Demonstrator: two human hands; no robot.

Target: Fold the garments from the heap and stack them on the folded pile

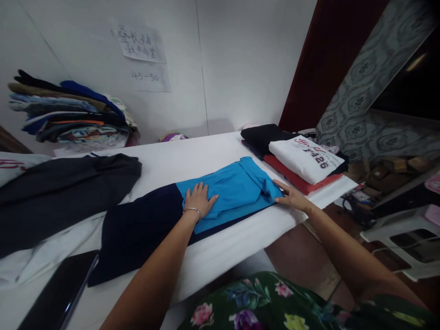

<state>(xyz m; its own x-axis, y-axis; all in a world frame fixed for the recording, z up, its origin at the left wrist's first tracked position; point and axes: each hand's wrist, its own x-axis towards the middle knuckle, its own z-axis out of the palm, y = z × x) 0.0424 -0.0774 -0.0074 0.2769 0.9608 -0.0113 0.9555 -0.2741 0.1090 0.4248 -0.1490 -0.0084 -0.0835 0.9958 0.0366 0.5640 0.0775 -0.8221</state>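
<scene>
A bright blue garment (237,188), partly folded and creased, lies on a dark navy garment (144,224) stretched along the table. My left hand (198,200), with a bracelet at the wrist, rests flat on the left part of the blue cloth, fingers spread. At the right end of the blue cloth, my right hand (292,197) touches the bunched edge, its thumb and fingers apart. Some of the right fingers are hidden, so a grip on the cloth is not evident.
Folded clothes stand to the right, a white printed shirt (305,158) on top. A dark grey garment (79,192) and a black phone-like slab (60,291) lie left. Behind is a tall clothes stack (75,114). The white table (220,270) ends near my body.
</scene>
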